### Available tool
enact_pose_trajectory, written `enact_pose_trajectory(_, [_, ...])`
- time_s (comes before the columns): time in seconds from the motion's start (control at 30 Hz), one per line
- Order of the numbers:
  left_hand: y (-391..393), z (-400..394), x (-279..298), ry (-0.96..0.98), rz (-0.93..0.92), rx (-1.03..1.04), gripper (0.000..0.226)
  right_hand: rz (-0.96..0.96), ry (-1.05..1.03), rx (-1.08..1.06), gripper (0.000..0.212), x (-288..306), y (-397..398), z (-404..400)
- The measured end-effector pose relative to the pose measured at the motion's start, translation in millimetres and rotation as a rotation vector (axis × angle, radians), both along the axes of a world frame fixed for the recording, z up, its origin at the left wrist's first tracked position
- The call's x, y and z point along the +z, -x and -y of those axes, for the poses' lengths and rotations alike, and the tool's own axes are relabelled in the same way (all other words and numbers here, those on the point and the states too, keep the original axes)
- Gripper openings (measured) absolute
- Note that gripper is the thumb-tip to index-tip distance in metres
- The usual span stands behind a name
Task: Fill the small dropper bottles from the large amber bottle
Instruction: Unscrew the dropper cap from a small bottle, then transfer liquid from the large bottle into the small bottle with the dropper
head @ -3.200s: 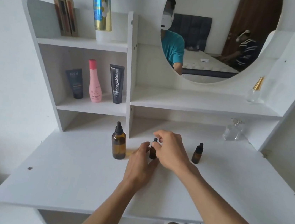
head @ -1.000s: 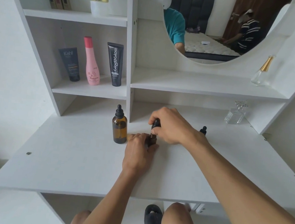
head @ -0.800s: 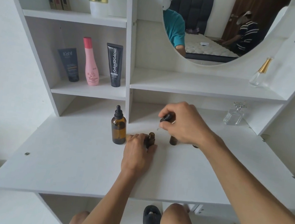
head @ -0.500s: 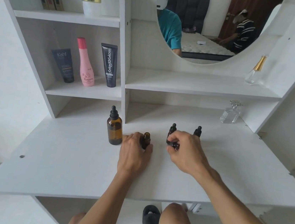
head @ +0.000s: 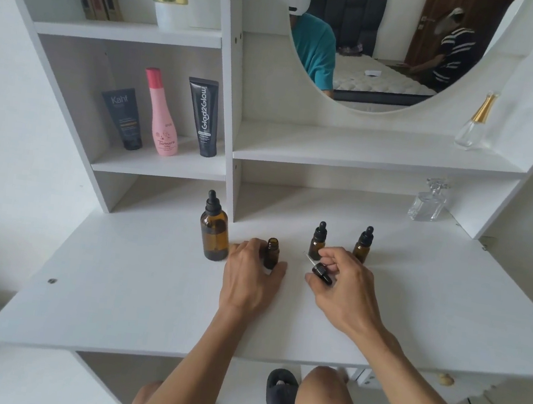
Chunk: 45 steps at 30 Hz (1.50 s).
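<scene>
On the white tabletop point(head: 133, 289) the filling has barely begun, as I judge it. Nearest, the right hand point(head: 345, 288) pinches a black dropper cap point(head: 321, 272) with its thin glass pipette pointing up and away, held low over the tabletop; whether the cap touches the surface I cannot tell. To the left of that grip, the left hand point(head: 249, 277) holds the uncapped small bottle point(head: 271, 253) between thumb and fingers, steadying it upright, its mouth open. So one small bottle is opened and ready; nothing shows whether any liquid is in it, as the dark glass hides the level. Just beyond the right grip stand two more small dropper bottles, one point(head: 317, 241) close behind the fingertips and the other point(head: 363, 244) a little to its right, both capped and so apparently untouched. Just left of the left grip, and slightly farther back, stands the large amber bottle point(head: 213, 231), upright with its own dropper cap on. What seems left: put the cap down, open the large bottle, transfer liquid into the open small bottle, recap it, then repeat for the two others.
</scene>
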<state>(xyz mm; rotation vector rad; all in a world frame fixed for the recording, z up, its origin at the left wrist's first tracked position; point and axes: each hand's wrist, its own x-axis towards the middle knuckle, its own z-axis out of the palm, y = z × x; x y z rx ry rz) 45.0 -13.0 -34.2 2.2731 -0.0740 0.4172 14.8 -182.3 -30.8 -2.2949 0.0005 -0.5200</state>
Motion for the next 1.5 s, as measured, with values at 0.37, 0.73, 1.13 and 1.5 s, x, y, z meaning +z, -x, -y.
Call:
enact_pose_trajectory(0.37, [51, -20, 10, 0.128, 0.000, 0.132, 0.021, 0.191, 0.004, -0.060, 0.045, 17, 22, -12])
enact_pose_trajectory(0.73, [5, -65, 18, 0.337, 0.005, 0.203, 0.078, 0.034, 0.027, 0.319, 0.046, 94, -32, -117])
enact_pose_trajectory(1.13, [0, -68, 10, 0.390, 0.040, 0.114, 0.032, -0.026, 0.042, 0.314, 0.024, 95, -62, -142])
enact_pose_trajectory(1.5, [-2, -71, 6, 0.405, 0.038, 0.090, 0.029, -0.114, 0.104, 0.435, 0.023, 108, -68, -134])
